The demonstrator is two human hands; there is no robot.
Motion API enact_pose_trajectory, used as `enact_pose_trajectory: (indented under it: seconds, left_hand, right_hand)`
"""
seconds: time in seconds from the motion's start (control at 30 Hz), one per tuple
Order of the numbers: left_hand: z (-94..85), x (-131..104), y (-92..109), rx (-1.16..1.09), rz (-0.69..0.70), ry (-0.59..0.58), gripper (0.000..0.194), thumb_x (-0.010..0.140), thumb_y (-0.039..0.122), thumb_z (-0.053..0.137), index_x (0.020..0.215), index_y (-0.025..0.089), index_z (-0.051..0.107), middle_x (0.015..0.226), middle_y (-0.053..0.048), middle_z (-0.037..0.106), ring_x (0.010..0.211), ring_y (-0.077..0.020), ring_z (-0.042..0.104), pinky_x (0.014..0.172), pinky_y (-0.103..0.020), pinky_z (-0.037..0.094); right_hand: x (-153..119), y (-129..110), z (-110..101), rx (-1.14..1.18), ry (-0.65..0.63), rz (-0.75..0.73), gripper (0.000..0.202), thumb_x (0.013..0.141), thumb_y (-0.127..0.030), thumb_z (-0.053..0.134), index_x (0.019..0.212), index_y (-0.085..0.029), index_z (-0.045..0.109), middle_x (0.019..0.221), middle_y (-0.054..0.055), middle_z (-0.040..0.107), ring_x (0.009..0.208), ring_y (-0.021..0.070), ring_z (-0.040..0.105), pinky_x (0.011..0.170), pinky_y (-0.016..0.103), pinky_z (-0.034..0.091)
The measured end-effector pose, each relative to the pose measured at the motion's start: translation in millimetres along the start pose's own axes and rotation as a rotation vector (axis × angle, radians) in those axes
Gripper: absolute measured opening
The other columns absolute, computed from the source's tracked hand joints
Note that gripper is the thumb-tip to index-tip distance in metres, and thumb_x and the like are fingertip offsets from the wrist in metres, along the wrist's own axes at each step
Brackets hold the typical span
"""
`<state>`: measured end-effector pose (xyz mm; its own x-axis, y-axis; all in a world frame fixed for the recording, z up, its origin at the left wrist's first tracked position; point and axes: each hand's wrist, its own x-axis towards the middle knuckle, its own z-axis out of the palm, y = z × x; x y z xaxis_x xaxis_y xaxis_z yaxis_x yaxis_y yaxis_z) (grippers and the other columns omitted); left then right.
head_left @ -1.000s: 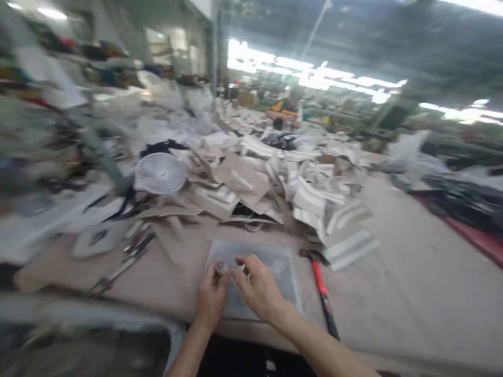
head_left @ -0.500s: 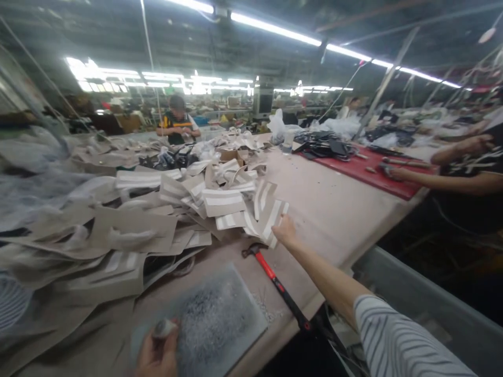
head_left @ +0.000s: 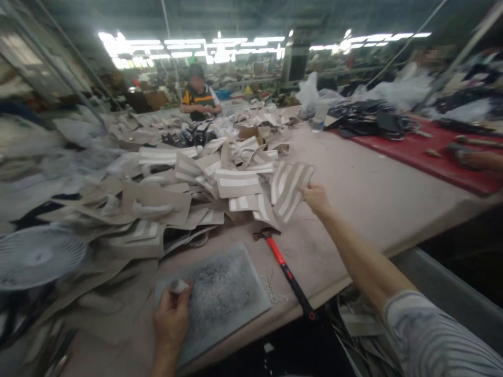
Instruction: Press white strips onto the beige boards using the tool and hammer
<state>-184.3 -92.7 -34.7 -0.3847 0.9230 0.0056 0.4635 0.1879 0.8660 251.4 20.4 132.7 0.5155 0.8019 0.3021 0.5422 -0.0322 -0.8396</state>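
At the lower left, my left hand (head_left: 172,314) holds a small pale round-ended object (head_left: 178,286) over the left edge of a grey worn board (head_left: 223,293). My right hand (head_left: 316,198) is reached forward and grips the right edge of a beige panel with white stripes (head_left: 293,189), at the right side of a heap of similar pieces (head_left: 238,183). Between the panel and the table's front edge lies a hammer (head_left: 288,275) with a red and black handle, its head toward the heap.
A white fan (head_left: 39,255) stands at the left. Across the table (head_left: 338,230) sits a person (head_left: 200,99). At the right, another person's hand (head_left: 481,159) rests by a red board (head_left: 444,162) with dark pieces (head_left: 369,119). A bin (head_left: 444,288) stands below the table edge.
The view has turned right and down. The striped panel in my right hand now stands more apart from the heap, with more of it showing. My left hand still holds the small object.
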Motion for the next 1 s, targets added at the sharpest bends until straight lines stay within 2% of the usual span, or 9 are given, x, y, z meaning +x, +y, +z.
enact_pose_trajectory:
  seconds: [0.07,0.17,0.23,0.33,0.5,0.67,0.87,0.93,1.0]
  left_hand:
    - [4.1,-1,1,-0.098,0.024,0.022,0.05,0.073,0.06,0.065,0.098,0.018,0.067,0.097,-0.01,0.075,0.095,-0.0273,0.07,0.087,-0.038,0.055]
    - [8.5,1,-2,-0.23,0.032,0.049,0.047,0.072,0.056,0.07,0.096,0.016,0.066,0.094,-0.01,0.074,0.089,-0.024,0.071,0.084,-0.034,0.056]
    - [8.9,2,-3,-0.294,0.03,0.061,0.045,0.073,0.053,0.073,0.095,0.015,0.065,0.093,-0.01,0.074,0.087,-0.0229,0.071,0.083,-0.033,0.057]
    - [6.1,1,-6,-0.38,0.019,0.112,0.043,0.075,0.049,0.074,0.097,0.014,0.064,0.092,-0.009,0.074,0.087,-0.0217,0.072,0.082,-0.032,0.057]
    - [8.7,2,2,-0.505,0.006,0.095,0.04,0.077,0.044,0.076,0.101,0.014,0.063,0.095,-0.008,0.073,0.087,-0.0198,0.072,0.084,-0.03,0.056]
    - [46.7,15,39,-0.583,0.09,-0.153,0.037,0.079,0.037,0.074,0.106,0.016,0.062,0.101,-0.008,0.073,0.091,-0.0191,0.07,0.086,-0.029,0.054]
    - [87.0,30,52,-0.576,0.142,-0.322,0.03,0.078,0.035,0.071,0.101,0.016,0.062,0.095,-0.007,0.074,0.087,-0.0191,0.069,0.082,-0.03,0.053]
    - [88.9,32,47,-0.584,0.136,-0.329,0.032,0.079,0.037,0.071,0.102,0.017,0.061,0.096,-0.007,0.074,0.088,-0.0197,0.069,0.083,-0.031,0.052]
    - [88.1,33,44,-0.589,0.126,-0.335,0.034,0.079,0.039,0.071,0.103,0.017,0.061,0.098,-0.008,0.074,0.09,-0.0202,0.069,0.084,-0.031,0.053]
  right_hand:
    - [-10,-5,13,-0.035,0.045,-0.152,0.026,0.093,-0.036,0.057,0.082,-0.015,0.067,0.079,0.005,0.067,0.078,0.0193,0.062,0.071,0.033,0.05]
    - [-59,-11,34,-0.066,0.044,-0.662,0.02,0.091,-0.028,0.055,0.102,-0.02,0.07,0.107,0.009,0.071,0.098,0.023,0.064,0.086,0.039,0.05]
    - [-111,-3,53,-0.045,-0.117,-0.961,0.028,0.091,-0.02,0.053,0.115,-0.021,0.067,0.122,0.01,0.069,0.111,0.0242,0.061,0.095,0.043,0.049]
    - [-187,30,84,-0.016,-0.471,-1.172,0.033,0.092,-0.015,0.047,0.12,-0.017,0.065,0.122,0.011,0.069,0.122,0.0239,0.057,0.102,0.044,0.048]
    - [-227,83,102,-0.103,-0.906,-1.092,0.039,0.09,-0.015,0.045,0.125,-0.015,0.063,0.131,0.013,0.065,0.138,0.0246,0.045,0.115,0.05,0.039]
    - [-213,69,91,-0.106,-1.103,-0.974,0.038,0.089,-0.017,0.049,0.124,-0.016,0.062,0.136,0.01,0.062,0.14,0.0232,0.043,0.119,0.046,0.034]
    - [-214,43,73,-0.142,-1.139,-0.818,0.045,0.087,-0.016,0.046,0.131,-0.021,0.058,0.141,0.01,0.056,0.142,0.0239,0.039,0.121,0.052,0.025]
    - [-210,48,65,-0.168,-1.039,-0.786,0.055,0.084,-0.013,0.046,0.138,-0.021,0.052,0.146,0.011,0.051,0.143,0.0254,0.038,0.119,0.054,0.027]
    - [-205,61,56,-0.237,-0.803,-0.685,0.055,0.083,-0.011,0.044,0.137,-0.018,0.052,0.144,0.015,0.05,0.137,0.0263,0.043,0.114,0.051,0.035]
